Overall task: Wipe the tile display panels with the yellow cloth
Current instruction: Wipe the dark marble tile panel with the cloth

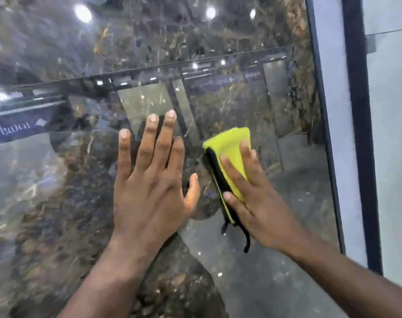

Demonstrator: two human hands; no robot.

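Observation:
A glossy dark marble-pattern tile panel fills most of the view, with a thin joint line running across its upper part. My left hand lies flat on the panel with straight, spread fingers. Just to its right, my right hand presses a folded yellow cloth with a black edge against the panel. The fingers lie straight over the cloth. A black strap hangs from the cloth's lower end.
A dark blue and white frame strip runs down the panel's right edge. Beyond it stands a pale grey tile panel. The dark panel reflects ceiling lights and showroom signs.

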